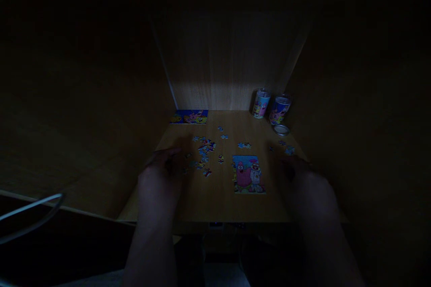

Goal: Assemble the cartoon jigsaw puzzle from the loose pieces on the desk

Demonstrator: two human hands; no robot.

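Observation:
In dim light, my left hand (161, 172) hovers at the left of the wooden tabletop, its fingers partly stretched beside a scatter of loose jigsaw pieces (204, 152). No piece shows in it. My right hand (308, 184) is on the other side, fingers loosely bent and apart, just below a few pieces (289, 150); nothing is visible in its grasp. Between the hands lies a partly assembled cartoon jigsaw puzzle (248, 175) with a pink starfish figure. A small joined cluster of pieces (244, 145) sits above it. Shadow hides parts of both hands' fingers.
A cartoon picture sheet (190, 117) lies at the back left. Two printed cans (261, 104) (279, 110) stand at the back right, with a round metal lid (281, 130) before them. Wooden panels enclose the tabletop. A white cable (32, 206) loops at lower left.

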